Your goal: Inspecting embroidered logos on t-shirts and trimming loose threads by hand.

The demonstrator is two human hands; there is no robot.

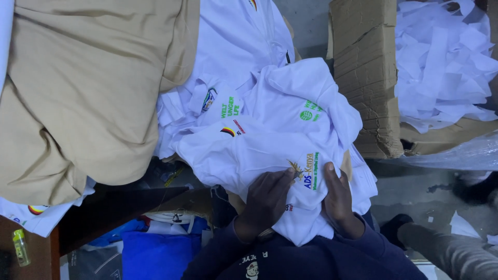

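A white shirt (249,155) with small embroidered emblems lies across my lap on a heap of similar white shirts (233,46). My left hand (265,199) rests flat on its lower part, fingers pressing the cloth beside a small gold and blue emblem. My right hand (337,199) grips the same shirt's edge just to the right, thumb on top. Both dark blue sleeves (290,256) show at the bottom.
A large tan fabric pile (83,93) fills the left. A torn cardboard box (365,78) of white paper strips (446,62) stands at the right. Blue cloth (155,251) lies below left, and a small yellow-green bottle (21,248) on a brown ledge.
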